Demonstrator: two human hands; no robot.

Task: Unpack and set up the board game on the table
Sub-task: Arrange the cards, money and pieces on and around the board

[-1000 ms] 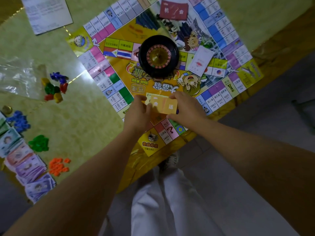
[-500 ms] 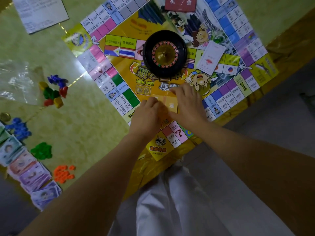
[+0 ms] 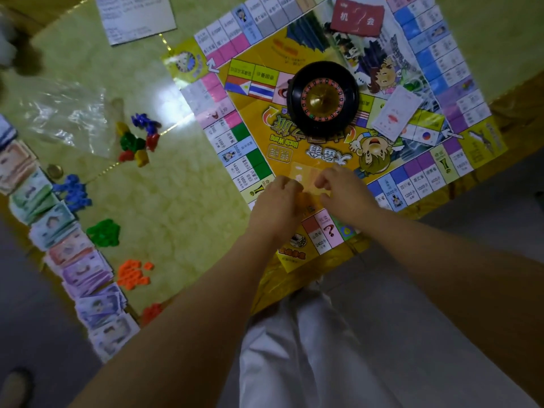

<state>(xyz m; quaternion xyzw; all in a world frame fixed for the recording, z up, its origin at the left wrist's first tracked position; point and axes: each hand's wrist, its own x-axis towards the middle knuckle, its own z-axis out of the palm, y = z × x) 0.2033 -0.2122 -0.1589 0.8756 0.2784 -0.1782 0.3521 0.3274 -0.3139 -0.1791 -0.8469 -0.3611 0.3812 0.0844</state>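
While both your hands were down at the near edge of the board, most of the setup already looked done. Your left hand and right hand each had a narrow grip, fingers curled onto the yellow cards. Those cards lay flat on the board between the two hands, just short of the roulette wheel sitting dead centre. The red deck was on the far side, and the pale deck was just right of the wheel.

Off to your left on the bench, the paper money ran in sorted stacks. Blue pieces, green pieces and orange pieces sat in separate heaps beside it. The mixed pawns sat by the clear plastic bag, and the rule sheet lay beyond the board's far-left corner.

What was left, by my reckoning: settle that yellow stack and let go, then maybe put pawns on the start square and clear the bag. Blur hid exactly how your fingertips met the cards.
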